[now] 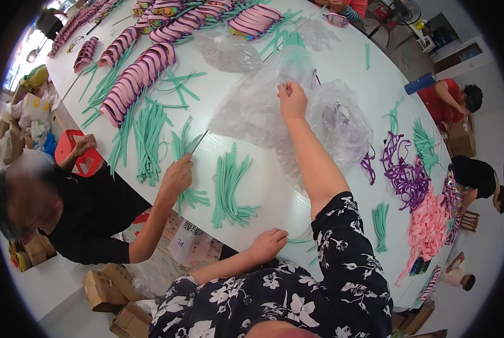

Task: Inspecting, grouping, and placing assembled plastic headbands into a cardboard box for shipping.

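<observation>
My right hand point(292, 102) reaches far across the white table, its fingers pinched at a clear plastic bag point(252, 104). Green straps point(292, 40) show at the far end of that bag. A second crumpled clear bag point(342, 121), with something purple inside, lies to the right of my forearm. Close to my body, my left hand point(269, 246) rests at the table's near edge with its fingers curled in. A thin green strap point(301, 241) lies by its fingertips; whether the fingers hold it is unclear. A bundle of green straps point(229, 186) lies beyond my left hand.
At left, a person's hand point(179, 176) holds a thin rod near more green straps point(150, 141). Stacks of pink-and-purple swim goggles point(139, 79) cover the far left. Purple straps point(404, 174), pink pieces point(429, 225) and a green bundle point(380, 226) lie at right.
</observation>
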`<state>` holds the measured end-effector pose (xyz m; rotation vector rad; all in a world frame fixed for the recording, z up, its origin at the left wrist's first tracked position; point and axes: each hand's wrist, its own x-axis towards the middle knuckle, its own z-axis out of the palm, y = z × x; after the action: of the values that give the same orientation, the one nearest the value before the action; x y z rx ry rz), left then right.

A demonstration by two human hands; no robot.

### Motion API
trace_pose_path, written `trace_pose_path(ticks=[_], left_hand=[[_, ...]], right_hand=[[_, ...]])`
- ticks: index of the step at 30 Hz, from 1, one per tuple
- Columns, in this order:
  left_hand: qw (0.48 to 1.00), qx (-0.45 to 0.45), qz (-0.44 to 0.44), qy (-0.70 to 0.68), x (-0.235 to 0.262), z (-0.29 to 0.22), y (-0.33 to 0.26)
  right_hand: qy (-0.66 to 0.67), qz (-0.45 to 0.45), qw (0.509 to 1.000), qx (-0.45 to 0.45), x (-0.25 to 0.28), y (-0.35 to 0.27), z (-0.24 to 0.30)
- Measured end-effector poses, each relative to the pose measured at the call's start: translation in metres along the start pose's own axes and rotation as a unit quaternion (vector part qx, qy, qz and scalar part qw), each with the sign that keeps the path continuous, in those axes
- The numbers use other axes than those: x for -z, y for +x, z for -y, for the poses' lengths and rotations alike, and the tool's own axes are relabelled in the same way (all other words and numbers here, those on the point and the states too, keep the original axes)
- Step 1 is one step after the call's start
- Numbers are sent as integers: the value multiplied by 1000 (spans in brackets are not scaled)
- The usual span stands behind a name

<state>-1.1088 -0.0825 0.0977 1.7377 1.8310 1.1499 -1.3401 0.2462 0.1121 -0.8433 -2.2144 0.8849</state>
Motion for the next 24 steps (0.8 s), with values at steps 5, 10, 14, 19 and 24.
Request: trace_pose_path(ticks=[5,10,14,19,24], left_hand=[[999,8,4,35,-2,-6,5],[999,5,10,42,-6,-12,9],[995,11,42,93,2,-18,16],[988,51,54,133,-6,-20,23],[990,64,51,113,-6,-24,31]], right_hand=[[329,16,924,-192,37,-3,46],[577,37,776,-250,68,-4,35],[654,93,694,-286,116,-41,50],[735,162,606,-258,211,-144,21],[690,31,660,-295,306,-275,-19]])
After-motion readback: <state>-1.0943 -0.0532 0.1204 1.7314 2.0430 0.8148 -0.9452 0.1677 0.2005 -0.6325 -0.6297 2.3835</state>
